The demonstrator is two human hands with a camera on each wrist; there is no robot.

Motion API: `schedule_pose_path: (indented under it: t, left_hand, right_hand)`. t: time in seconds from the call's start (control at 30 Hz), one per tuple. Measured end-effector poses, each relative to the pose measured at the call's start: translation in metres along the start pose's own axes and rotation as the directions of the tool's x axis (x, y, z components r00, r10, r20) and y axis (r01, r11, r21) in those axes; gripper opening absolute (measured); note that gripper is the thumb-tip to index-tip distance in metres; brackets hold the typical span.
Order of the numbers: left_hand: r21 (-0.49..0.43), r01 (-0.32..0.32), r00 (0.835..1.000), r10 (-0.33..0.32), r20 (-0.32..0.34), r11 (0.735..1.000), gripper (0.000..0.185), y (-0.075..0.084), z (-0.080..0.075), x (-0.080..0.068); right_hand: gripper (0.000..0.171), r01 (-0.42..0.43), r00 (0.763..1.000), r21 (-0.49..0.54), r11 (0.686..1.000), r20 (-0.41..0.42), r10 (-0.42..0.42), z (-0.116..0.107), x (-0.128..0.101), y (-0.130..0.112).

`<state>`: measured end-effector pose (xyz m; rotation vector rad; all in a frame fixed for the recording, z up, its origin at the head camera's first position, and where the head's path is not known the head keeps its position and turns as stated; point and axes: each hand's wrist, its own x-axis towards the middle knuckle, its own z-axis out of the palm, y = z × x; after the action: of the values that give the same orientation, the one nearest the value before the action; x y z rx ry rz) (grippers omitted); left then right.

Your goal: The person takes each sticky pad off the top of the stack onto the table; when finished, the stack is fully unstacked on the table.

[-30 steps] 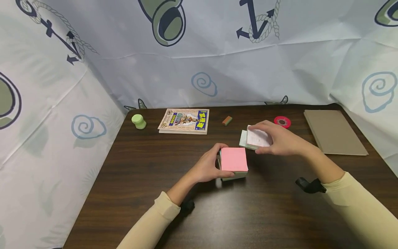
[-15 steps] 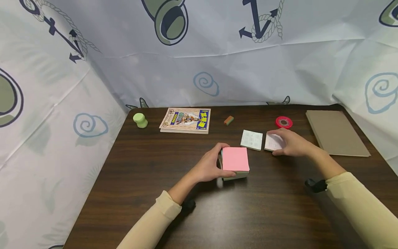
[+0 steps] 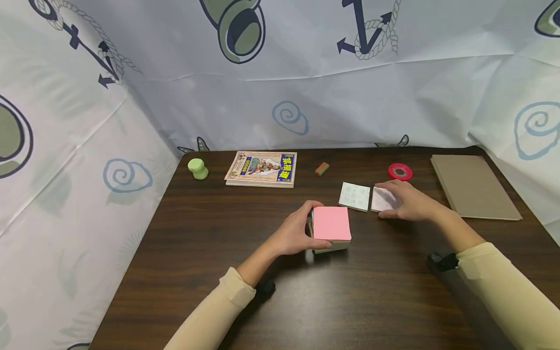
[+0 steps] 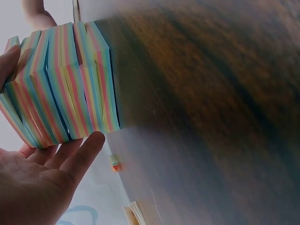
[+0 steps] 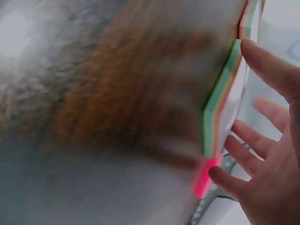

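Observation:
In the head view, my left hand grips the side of a tall stack of sticky note pads, pink on top. The left wrist view shows the stack's striped multicoloured edges between thumb and fingers. To the right, my right hand holds a whitish sticky note pad lying on the table, thumb at its near edge and fingers at its far edge. Just left of it lies another white pad with faint marks, a narrow gap between them. The right wrist view shows the held pad's rainbow edge.
Along the back of the dark wooden table are a green knob-shaped piece, a stack of booklets, a small orange-and-green eraser-like block and a red ring-shaped roll. A grey-brown board lies at the right.
My right hand has slid the pad off the other white pad to its right, set it on the table, then nudged it slightly back left. My left hand stays on the stack.

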<state>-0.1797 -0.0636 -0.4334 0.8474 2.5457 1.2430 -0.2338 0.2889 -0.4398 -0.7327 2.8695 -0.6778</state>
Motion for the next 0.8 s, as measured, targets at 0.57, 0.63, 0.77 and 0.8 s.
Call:
schedule_pose_path:
  t: [0.57, 0.63, 0.77, 0.8]
  left_hand:
    - [-0.014, -0.003, 1.000, 0.004, 0.022, 1.000, 0.090, -0.001, 0.000, 0.001]
    - [-0.021, -0.012, 1.000, 0.013, 0.026, 1.000, 0.090, -0.002, 0.000, 0.001]
    - [-0.021, -0.023, 1.000, 0.024, 0.014, 1.000, 0.089, -0.002, 0.001, 0.001]
    - [-0.018, -0.025, 1.000, 0.025, 0.011, 1.000, 0.088, -0.002, 0.001, 0.001]
  right_hand:
    - [0.072, 0.238, 0.971, 0.035, 0.971, -0.008, -0.238, -0.012, -0.002, -0.114]
    - [0.076, 0.272, 0.962, 0.023, 0.962, 0.033, -0.273, -0.005, -0.003, -0.126]
    - [0.079, 0.326, 0.943, 0.005, 0.946, 0.066, -0.325, 0.007, -0.003, -0.141]
    - [0.078, 0.333, 0.941, 0.002, 0.943, 0.069, -0.332, 0.010, -0.003, -0.142]
